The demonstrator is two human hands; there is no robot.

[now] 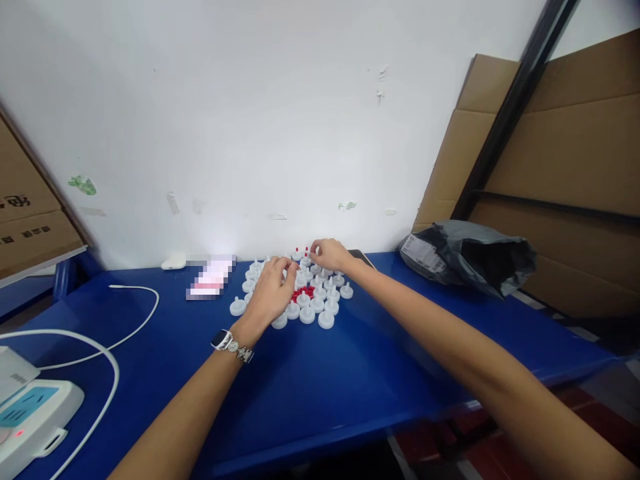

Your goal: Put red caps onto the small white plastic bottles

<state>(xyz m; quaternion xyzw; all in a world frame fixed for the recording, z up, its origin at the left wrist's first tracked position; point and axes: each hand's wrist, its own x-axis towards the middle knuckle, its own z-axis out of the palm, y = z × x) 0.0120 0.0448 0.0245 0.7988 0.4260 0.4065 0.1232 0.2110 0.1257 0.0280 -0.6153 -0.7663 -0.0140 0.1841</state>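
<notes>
Several white nozzle caps [326, 320] with pointed spouts stand upright in a cluster on the blue table [320, 380]. Among them lies a small heap of red tip caps [303, 294]. A few nozzle caps at the back, by the wall, wear red tips [297, 250]. Over the left part of the cluster is my left hand [273, 287], its fingers pinched together; what they hold is hidden. My right hand [331, 255] reaches to the back of the cluster beside the red-tipped caps, with thumb and forefinger closed on something too small to make out.
A phone [213, 277], partly blurred out, and a white earbud case [174, 261] lie left of the caps. A white power strip [37, 420] and cable [155, 300] occupy the left side. At right sits a grey plastic mailing bag [450, 253] near cardboard [460, 133].
</notes>
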